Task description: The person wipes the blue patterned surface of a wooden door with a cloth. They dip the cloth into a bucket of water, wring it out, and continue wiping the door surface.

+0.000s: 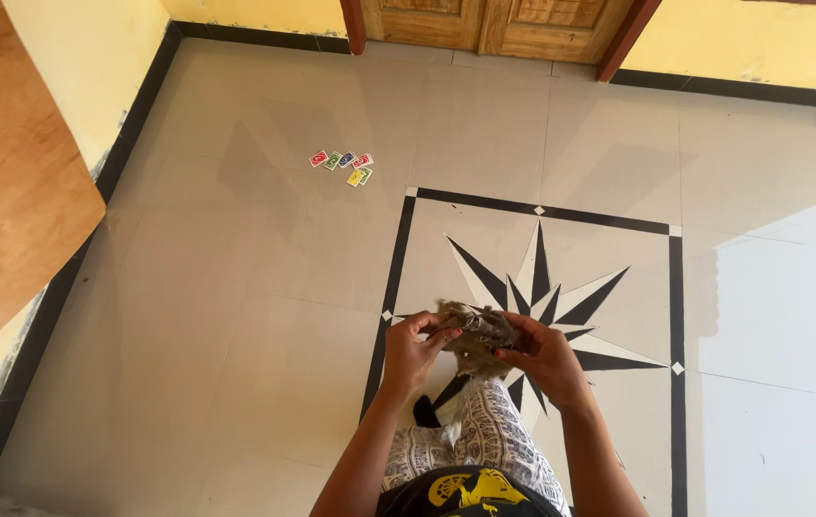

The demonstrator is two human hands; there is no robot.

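brown fuzzy clump (473,330) pinched between both hands (480,352) (left (415,347), right (544,359)).

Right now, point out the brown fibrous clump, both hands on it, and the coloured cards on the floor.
brown fibrous clump (476,330): head view, its exposed middle.
left hand (412,349): head view, back of the hand.
right hand (549,359): head view, back of the hand.
coloured cards (343,165): head view, middle of the group.

A small cluster of colourful playing cards (342,167) lies on the pale grey tiled floor (264,316), well ahead of the hands and to their left. A black-and-white star inlay (561,287) spreads on the floor directly beneath them. Wooden double doors (499,24) stand far ahead; a plywood board (6,172) juts in far left.
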